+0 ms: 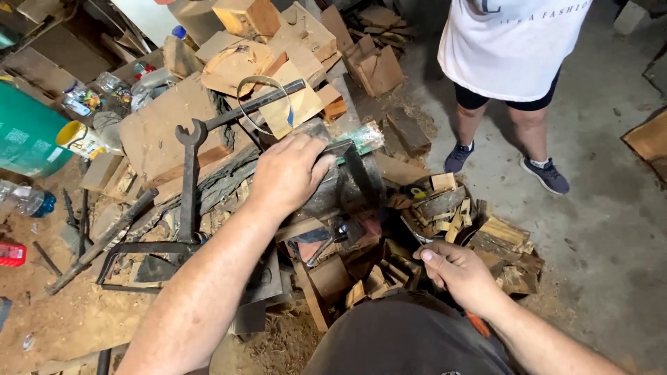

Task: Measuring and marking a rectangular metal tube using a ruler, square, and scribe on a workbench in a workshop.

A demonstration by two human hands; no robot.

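Dark metal block lies steadied under the flat, open left hand; right hand pinches something small, unseen, near wood scraps.

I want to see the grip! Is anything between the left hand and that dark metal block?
Nothing visible. The left hand lies flat on top of the metal block, touching it. The right hand is apart, low beside the wood scraps.

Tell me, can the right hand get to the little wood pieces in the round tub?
Probably yes. The right hand hangs just beside the round tub of little wood pieces, and nothing lies between them. The left hand rests on a dark metal block.
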